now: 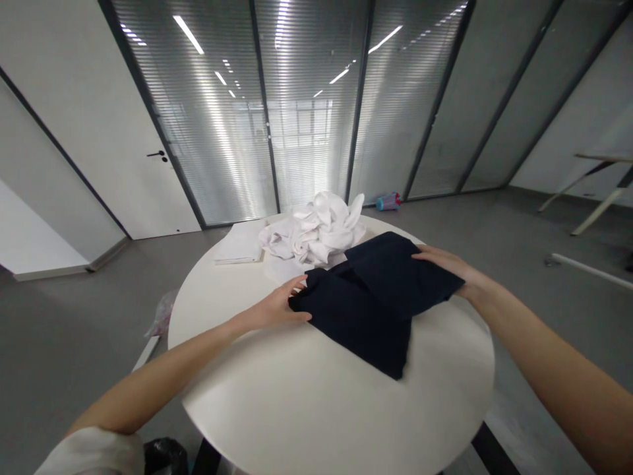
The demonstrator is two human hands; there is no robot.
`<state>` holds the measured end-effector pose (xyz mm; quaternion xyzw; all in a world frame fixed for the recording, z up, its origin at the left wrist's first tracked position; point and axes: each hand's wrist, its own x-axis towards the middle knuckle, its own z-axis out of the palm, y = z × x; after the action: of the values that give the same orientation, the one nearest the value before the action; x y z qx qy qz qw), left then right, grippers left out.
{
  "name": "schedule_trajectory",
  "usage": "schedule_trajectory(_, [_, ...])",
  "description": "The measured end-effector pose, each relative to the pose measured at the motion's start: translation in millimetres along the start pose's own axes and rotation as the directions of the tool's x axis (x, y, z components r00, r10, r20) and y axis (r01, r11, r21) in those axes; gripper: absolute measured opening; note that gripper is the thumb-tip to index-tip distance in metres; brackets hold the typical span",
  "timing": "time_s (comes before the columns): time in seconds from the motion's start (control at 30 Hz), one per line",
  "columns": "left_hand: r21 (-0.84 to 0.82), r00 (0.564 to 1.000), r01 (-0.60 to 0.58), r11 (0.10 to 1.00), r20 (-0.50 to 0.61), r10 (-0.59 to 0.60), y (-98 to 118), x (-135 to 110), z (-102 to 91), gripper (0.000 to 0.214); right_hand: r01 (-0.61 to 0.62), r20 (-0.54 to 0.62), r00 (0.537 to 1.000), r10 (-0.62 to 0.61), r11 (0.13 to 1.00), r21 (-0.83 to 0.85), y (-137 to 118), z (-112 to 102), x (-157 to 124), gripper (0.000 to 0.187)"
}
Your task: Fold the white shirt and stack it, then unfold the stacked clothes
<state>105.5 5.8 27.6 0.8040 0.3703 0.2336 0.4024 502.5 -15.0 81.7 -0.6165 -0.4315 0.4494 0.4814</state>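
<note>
A dark navy piece of cloth (366,303) lies partly folded on the round white table (297,409), its two panels overlapping at the middle. I cannot make out what kind of garment or fabric item it is. At its left edge my left hand (277,307) is closed on the cloth, thumb toward me and fingers on the far side. My right hand (448,267) grips the right edge, with its fingers over the far border and part of the hand hidden behind a corner. Just beyond the cloth is a crumpled heap of white cloth (321,227).
A neat, flat white stack (240,243) sits left of the heap. On the floor are a blue and pink item (388,202) near the glass partition, a clear plastic bag (162,315) at left and a black bag (165,456) below. Another table (603,158) stands at right.
</note>
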Motion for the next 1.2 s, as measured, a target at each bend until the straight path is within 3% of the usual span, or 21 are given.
schedule_trajectory(0.07, [-0.08,0.998,0.059,0.995,-0.033,-0.062,0,10,10.3,0.091,-0.056,0.059,0.996,0.06,0.996,-0.076,12,-12,2,0.028])
schedule_trajectory(0.13, [-0.212,0.997,0.067,0.975,0.041,-0.06,6,18,10.2,0.077,-0.028,0.087,0.995,0.039,0.993,-0.118,17,-25,4,0.03])
schedule_trajectory(0.27, [-0.329,0.978,-0.016,0.944,0.19,0.083,23,12,-18.7,0.044,0.101,0.1,0.991,-0.087,0.985,-0.14,17,-52,6,0.046])
schedule_trajectory(0.4, [-0.185,0.987,-0.086,0.979,0.117,0.109,23,-15,-58.9,0.027,0.073,0.21,0.976,-0.053,0.993,-0.091,25,-62,1,0.053])
schedule_trajectory(0.47, [-0.064,0.99,-0.125,0.99,0.061,0.129,8,-28,-77.2,0.025,0.055,0.197,0.98,-0.029,0.991,-0.124,32,-61,0,0.054])
schedule_trajectory(0.53, [0.113,0.991,-0.13,0.985,0.0,0.131,-14,-39,-95.4,0.024,0.076,0.12,0.992,-0.045,0.959,-0.272,39,-61,2,0.053])
schedule_trajectory(0.63, [0.383,0.981,-0.037,0.923,-0.16,0.106,-46,-50,-120.2,0.023,0.169,-0.022,0.974,-0.225,0.788,-0.592,43,-55,6,0.041])
schedule_trajectory(0.7, [0.451,0.936,0.041,0.892,-0.329,0.123,-53,-53,-127.4,0.025,0.25,0.0,0.937,-0.35,0.67,-0.699,41,-43,1,0.039])
schedule_trajectory(0.77, [0.448,0.9,0.044,0.893,-0.407,0.16,-45,-53,-120.6,0.025,0.347,0.133,0.919,-0.371,0.602,-0.719,39,-23,-10,0.045])
schedule_trajectory(0.8, [0.442,0.913,0.006,0.897,-0.369,0.175,-36,-53,-111.7,0.025,0.397,0.222,0.908,-0.355,0.564,-0.724,38,-10,-18,0.049])
schedule_trajectory(0.9, [0.433,0.98,-0.155,0.888,-0.047,0.194,-7,-51,-71.2,0.028,0.51,0.411,0.855,-0.316,0.374,-0.774,44,26,-40,0.057])
schedule_trajectory(1.0, [0.521,0.975,-0.223,0.824,0.136,0.178,2,-50,-33.5,0.051,0.542,0.461,0.826,-0.326,0.23,-0.809,53,44,-49,0.047])
schedule_trajectory(1.1, [0.59,0.969,-0.241,0.771,0.192,0.156,-10,-53,-18.8,0.056,0.524,0.424,0.837,-0.345,0.283,-0.804,50,40,-43,0.031])
schedule_trajectory(1.2, [0.606,0.966,-0.253,0.754,0.206,0.158,-24,-60,-25.2,0.046,0.457,0.267,0.867,-0.422,0.455,-0.765,31,13,-29,0.026])
